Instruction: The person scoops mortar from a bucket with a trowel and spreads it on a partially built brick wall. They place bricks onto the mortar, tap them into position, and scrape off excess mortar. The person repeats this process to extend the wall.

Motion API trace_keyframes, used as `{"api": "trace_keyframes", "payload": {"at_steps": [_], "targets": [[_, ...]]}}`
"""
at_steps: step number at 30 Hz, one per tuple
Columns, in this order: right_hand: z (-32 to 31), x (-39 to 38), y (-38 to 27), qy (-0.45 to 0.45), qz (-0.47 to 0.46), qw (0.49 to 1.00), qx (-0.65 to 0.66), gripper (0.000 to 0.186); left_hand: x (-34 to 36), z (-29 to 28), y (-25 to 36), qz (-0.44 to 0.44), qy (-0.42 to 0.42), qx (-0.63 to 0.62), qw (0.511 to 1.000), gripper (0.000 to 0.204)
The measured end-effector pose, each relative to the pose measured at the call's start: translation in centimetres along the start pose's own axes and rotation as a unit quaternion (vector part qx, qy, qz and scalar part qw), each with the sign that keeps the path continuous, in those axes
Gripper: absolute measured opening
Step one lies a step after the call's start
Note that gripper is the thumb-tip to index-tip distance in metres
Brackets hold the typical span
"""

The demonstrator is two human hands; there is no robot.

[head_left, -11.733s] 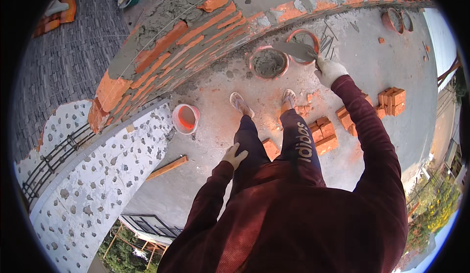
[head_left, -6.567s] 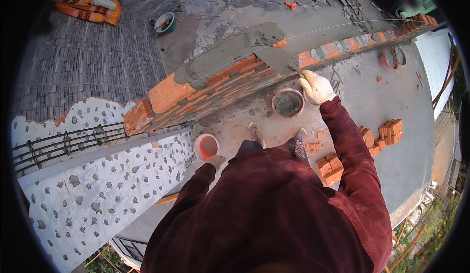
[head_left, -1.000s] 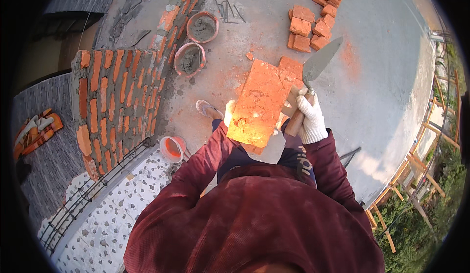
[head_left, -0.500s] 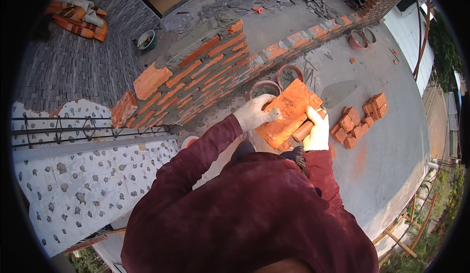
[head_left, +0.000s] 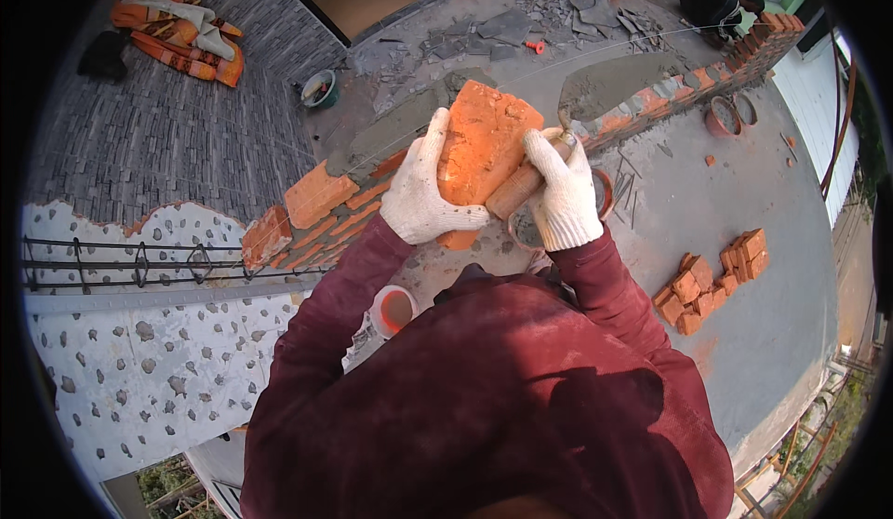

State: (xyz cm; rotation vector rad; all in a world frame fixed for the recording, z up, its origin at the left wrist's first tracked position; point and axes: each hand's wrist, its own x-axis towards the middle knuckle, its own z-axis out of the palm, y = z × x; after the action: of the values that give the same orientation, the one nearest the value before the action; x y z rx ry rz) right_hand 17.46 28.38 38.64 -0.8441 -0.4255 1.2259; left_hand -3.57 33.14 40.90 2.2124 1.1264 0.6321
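My left hand (head_left: 423, 193), in a cream knit glove, grips a rough orange brick (head_left: 482, 138) by its left side and lower part, holding it in front of the brick wall (head_left: 321, 193) at about the height of its mortared top. My right hand (head_left: 563, 193), gloved too, is closed on the wooden handle of a trowel (head_left: 605, 82), against the brick's right side. The trowel's grey blade points up and right, over the lower run of wall. A taut string (head_left: 651, 33) crosses above the wall. Mortar tubs behind my hands are partly hidden.
A bucket (head_left: 393, 312) stands near my left arm. Stacked bricks (head_left: 690, 291) lie at the right, two tubs (head_left: 723, 114) farther off. Rebar (head_left: 112, 263) juts at the left. Beyond the wall are slate scraps (head_left: 507, 31) and a crouching person (head_left: 707, 3) at the far end.
Over the last second the brick has risen from low before my body toward the wall top, tilting more upright. The trowel moved up with it, and my view swung back toward the wall.
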Motion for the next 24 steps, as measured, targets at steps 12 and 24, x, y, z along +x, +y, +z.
{"api": "trace_keyframes", "payload": {"at_steps": [12, 24], "targets": [[-14.2, 2.5, -0.4, 0.178, -0.010, 0.965, -0.190, 0.030, 15.8, -8.1, -11.6, 0.062, -0.128, 0.204, 0.969, 0.120], [-16.8, -9.7, 7.0, 0.374, 0.114, 0.910, -0.142, 0.036, 18.4, -4.5, -16.2, 0.063, -0.171, 0.195, 0.964, 0.121]]}}
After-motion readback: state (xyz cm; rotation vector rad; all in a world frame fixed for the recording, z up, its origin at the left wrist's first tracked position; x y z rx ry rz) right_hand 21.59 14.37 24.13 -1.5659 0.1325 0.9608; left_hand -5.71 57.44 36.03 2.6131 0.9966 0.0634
